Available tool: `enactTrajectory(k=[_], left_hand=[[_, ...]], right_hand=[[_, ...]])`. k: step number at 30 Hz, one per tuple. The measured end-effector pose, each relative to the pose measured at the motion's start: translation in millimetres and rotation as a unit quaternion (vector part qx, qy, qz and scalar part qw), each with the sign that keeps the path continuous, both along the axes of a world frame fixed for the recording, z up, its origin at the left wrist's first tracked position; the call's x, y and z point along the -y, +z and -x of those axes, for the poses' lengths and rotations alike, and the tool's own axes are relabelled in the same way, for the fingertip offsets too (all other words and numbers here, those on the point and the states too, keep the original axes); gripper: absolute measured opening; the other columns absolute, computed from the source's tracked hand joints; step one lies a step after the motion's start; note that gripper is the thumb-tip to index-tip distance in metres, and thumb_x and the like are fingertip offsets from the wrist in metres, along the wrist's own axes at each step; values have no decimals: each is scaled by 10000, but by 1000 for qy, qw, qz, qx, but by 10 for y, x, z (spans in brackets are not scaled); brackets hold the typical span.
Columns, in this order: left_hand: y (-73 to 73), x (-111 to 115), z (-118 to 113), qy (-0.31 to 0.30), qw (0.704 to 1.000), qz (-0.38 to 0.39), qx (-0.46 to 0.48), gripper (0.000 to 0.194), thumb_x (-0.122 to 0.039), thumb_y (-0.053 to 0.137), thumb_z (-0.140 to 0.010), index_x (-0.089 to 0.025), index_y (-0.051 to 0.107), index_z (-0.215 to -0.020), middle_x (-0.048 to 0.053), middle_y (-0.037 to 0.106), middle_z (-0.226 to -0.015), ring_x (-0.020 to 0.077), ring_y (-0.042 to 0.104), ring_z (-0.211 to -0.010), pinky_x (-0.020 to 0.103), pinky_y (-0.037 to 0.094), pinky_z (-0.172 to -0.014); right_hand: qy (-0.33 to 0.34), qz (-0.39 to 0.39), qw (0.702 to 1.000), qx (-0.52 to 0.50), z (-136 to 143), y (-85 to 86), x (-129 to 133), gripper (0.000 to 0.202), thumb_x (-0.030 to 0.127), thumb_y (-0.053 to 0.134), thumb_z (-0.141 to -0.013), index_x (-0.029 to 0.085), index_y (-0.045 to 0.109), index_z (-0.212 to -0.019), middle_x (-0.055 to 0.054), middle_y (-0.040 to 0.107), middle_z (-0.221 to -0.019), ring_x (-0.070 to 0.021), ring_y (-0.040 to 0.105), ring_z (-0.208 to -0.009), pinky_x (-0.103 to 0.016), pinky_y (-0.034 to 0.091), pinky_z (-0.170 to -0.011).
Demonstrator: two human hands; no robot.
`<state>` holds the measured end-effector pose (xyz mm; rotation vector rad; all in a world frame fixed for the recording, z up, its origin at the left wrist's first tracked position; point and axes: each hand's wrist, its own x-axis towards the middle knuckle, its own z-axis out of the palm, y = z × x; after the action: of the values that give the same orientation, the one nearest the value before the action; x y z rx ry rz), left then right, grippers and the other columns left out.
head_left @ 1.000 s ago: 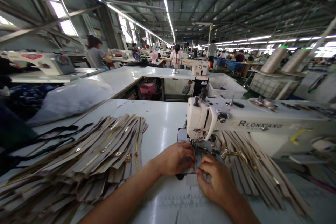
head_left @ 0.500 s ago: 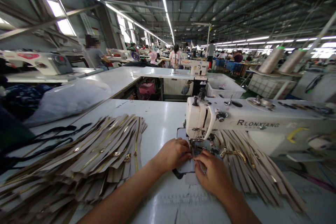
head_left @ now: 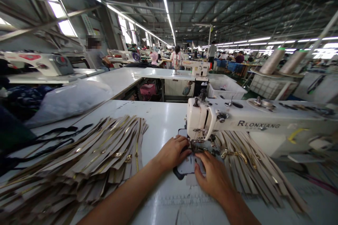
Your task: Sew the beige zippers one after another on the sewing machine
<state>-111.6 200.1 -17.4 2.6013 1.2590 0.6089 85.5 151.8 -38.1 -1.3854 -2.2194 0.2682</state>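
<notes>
A white sewing machine [head_left: 258,123] stands to the right, its needle and presser foot between my fingertips. Left of the needle lies my left hand [head_left: 174,150], fingers curled together with the thumb beneath; anything they hold is hidden. My right hand [head_left: 212,174] rests just right of the needle, index finger stretched toward the foot and thumb apart from it. No held piece shows clearly there. The metal needle plate [head_left: 185,170] is under both hands. A pile of grey-beige zippers [head_left: 105,161] with gold teeth spreads to the left. More zippers [head_left: 245,161] lie beneath the machine arm.
Dark straps [head_left: 50,137] and a white plastic bag [head_left: 71,100] lie at the left. Beyond the table stand a white bin [head_left: 227,88] and another sewing machine [head_left: 196,66]. Thread cones [head_left: 274,59] stand at the back right. Several people work farther off.
My right index finger has straightened toward the presser foot, and its thumb has parted from it. My left fingers have shifted slightly left. The zipper piles look the same.
</notes>
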Motion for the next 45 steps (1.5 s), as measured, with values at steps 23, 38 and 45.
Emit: enactTrajectory(k=[23,38,45], left_hand=[[-9,24,-18,30,998,37,-36,162,-303,514,-939,-188,519,-1053,80,598,-1166,266,449,-1226,433,380,-1011],[371,151,144,19,991,128,-45,181,-83,562,-814,-193,623,-946,44,659,-937,206,625,-880,282,477,-768],[259,56,76,-102,990,90,-19,347,-18,580,-804,-252,673,-1044,16,629,-1045,195,530,-1012,285,419,-897]], right_hand=[[18,-8,1000,-11,8,48,57,203,217,468,-865,180,612,-1003,-40,608,-878,-184,576,-780,-293,387,-705],[4,-7,999,-32,-12,46,35,268,167,365,-906,184,616,-997,-48,637,-897,-179,622,-801,-281,414,-709],[-6,2,999,-42,-36,16,39,299,169,319,-932,186,606,-1013,-56,645,-941,-189,629,-858,-287,412,-749]])
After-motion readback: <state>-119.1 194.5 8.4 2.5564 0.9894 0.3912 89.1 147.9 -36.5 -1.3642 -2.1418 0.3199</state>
